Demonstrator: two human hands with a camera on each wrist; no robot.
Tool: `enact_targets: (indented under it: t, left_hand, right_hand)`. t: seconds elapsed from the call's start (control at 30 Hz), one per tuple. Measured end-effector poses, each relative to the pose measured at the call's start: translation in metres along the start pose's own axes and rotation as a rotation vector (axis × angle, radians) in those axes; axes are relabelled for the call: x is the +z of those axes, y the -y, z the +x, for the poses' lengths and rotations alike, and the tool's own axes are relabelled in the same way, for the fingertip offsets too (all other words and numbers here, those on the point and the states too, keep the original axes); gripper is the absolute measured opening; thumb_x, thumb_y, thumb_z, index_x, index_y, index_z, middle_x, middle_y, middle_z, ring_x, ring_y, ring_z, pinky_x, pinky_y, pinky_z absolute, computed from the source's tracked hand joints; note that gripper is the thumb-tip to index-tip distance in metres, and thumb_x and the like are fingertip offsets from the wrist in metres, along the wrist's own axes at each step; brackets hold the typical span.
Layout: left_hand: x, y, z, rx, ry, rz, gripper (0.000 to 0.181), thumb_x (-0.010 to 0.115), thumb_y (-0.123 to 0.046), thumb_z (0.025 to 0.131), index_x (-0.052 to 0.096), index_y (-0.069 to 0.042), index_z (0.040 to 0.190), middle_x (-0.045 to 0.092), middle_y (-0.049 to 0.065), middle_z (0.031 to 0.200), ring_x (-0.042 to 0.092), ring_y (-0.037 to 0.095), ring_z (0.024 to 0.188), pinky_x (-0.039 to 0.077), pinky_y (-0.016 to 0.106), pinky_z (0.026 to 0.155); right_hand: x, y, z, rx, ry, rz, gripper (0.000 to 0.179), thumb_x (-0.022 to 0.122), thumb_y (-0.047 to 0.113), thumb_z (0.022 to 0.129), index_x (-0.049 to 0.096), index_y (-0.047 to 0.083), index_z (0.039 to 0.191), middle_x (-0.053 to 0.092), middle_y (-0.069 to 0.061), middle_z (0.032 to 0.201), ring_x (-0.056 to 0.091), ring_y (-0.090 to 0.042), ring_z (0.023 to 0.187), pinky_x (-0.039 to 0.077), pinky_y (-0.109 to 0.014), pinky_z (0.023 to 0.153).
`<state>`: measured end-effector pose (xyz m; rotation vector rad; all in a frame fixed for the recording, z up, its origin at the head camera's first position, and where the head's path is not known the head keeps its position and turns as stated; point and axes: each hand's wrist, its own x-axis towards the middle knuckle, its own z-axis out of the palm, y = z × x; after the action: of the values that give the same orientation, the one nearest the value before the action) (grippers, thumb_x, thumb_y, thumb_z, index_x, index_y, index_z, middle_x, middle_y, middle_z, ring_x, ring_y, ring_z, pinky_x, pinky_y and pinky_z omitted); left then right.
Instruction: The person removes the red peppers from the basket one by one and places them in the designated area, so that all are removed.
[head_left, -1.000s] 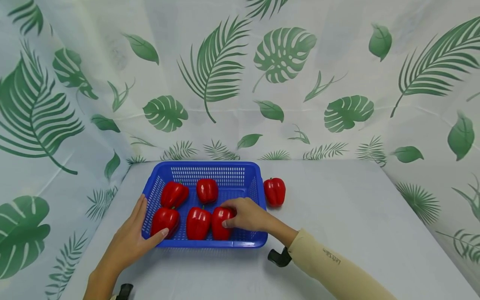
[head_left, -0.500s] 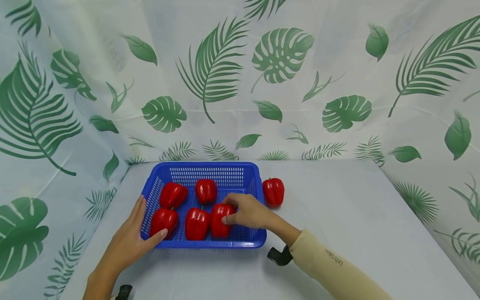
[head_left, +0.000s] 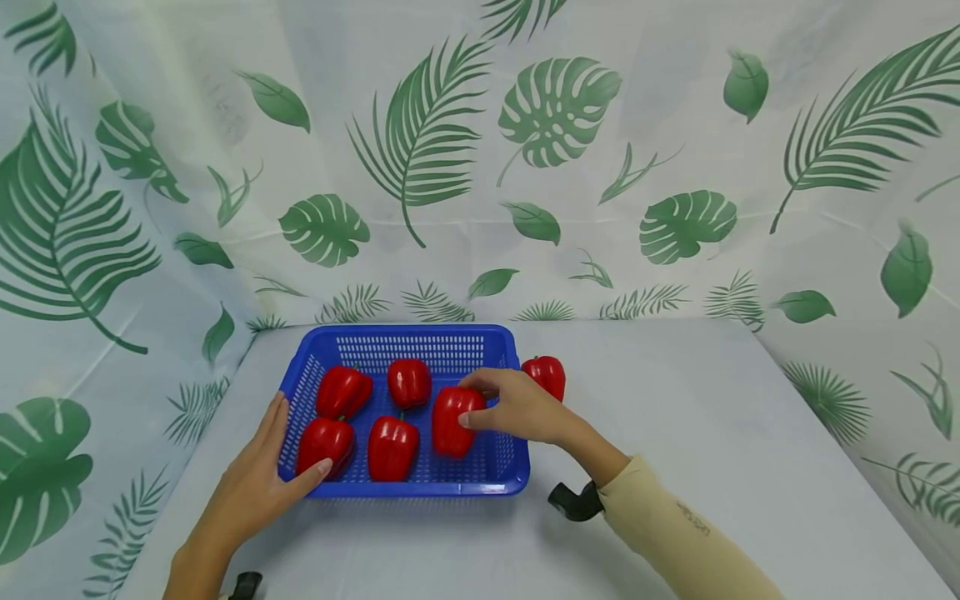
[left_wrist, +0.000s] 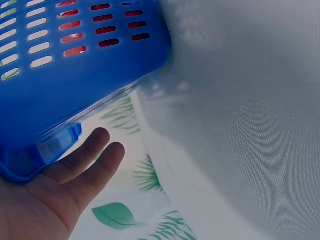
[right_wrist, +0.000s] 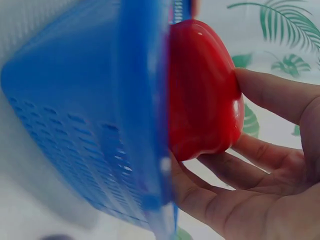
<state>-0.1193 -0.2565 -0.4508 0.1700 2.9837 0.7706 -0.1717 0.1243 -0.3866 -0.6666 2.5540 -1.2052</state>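
Note:
My right hand (head_left: 517,405) grips a red bell pepper (head_left: 453,423) between thumb and fingers, raised over the right part of the blue plastic basket (head_left: 480,487). In the right wrist view this pepper (right_wrist: 202,95) shows above the basket's rim, the thumb on one side and the fingers on the other. My left hand (head_left: 251,479) rests against the basket's left front corner, fingers straight along the outer side and thumb over the front rim. Several more red peppers lie in the basket, among them a front one (head_left: 393,448) and a back one (head_left: 409,382).
Another red bell pepper (head_left: 546,375) lies on the white tabletop (head_left: 660,417) just right of the basket, partly covered by my right hand. A white curtain (head_left: 450,167) with green leaf prints stands behind the table and along its sides.
My right hand has lifted its pepper up from the basket's floor and moved it slightly right and away from me. The left hand stays at the basket's corner.

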Motion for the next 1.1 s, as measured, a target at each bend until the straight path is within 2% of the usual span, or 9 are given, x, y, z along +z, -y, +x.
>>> enact_targets:
  t: [0.23,0.47,0.7,0.9,1.1]
  left_hand:
    - [-0.001,-0.001,-0.001,0.001,0.001,-0.007,0.126,0.068,-0.069,0.092,-0.001,0.002,0.169,0.004,0.029,0.176,0.021,0.060,0.153,0.036,0.080,0.104]
    - [-0.002,0.000,-0.002,-0.012,0.006,0.000,0.127,0.067,-0.070,0.092,-0.002,0.003,0.168,0.002,0.030,0.175,0.020,0.062,0.153,0.036,0.081,0.103]
    - [-0.003,-0.001,-0.001,-0.017,0.005,0.001,0.127,0.068,-0.070,0.091,-0.002,0.003,0.168,0.002,0.030,0.175,0.020,0.062,0.153,0.036,0.080,0.103]
    - [-0.002,0.000,0.000,-0.011,0.008,0.002,0.127,0.067,-0.070,0.092,-0.003,0.003,0.169,0.002,0.030,0.175,0.020,0.061,0.153,0.035,0.081,0.104]
    - [-0.001,0.000,0.000,-0.012,0.012,-0.005,0.127,0.067,-0.070,0.092,-0.003,0.002,0.169,0.001,0.030,0.175,0.020,0.061,0.153,0.033,0.081,0.105]
  right_hand:
    - [-0.018,0.001,-0.012,0.027,-0.018,0.046,0.050,0.080,0.025,0.096,0.067,0.008,0.142,0.071,-0.008,0.131,0.064,-0.033,0.124,0.064,-0.043,0.087]
    - [-0.037,-0.001,-0.023,0.027,-0.048,0.059,0.050,0.078,0.025,0.097,0.067,0.007,0.142,0.071,-0.009,0.124,0.067,-0.031,0.113,0.065,-0.040,0.082]
    - [-0.053,-0.007,-0.035,0.047,-0.054,0.110,0.051,0.079,0.023,0.097,0.065,0.005,0.143,0.070,-0.013,0.124,0.069,-0.035,0.110,0.066,-0.039,0.079]
    - [-0.065,-0.015,-0.047,0.049,-0.075,0.073,0.053,0.079,0.026,0.097,0.065,0.005,0.144,0.070,-0.013,0.129,0.065,-0.035,0.118,0.065,-0.042,0.083]
    - [-0.075,-0.024,-0.062,0.093,-0.077,0.098,0.055,0.080,0.024,0.097,0.064,0.005,0.146,0.066,-0.017,0.138,0.062,-0.042,0.126,0.064,-0.044,0.087]
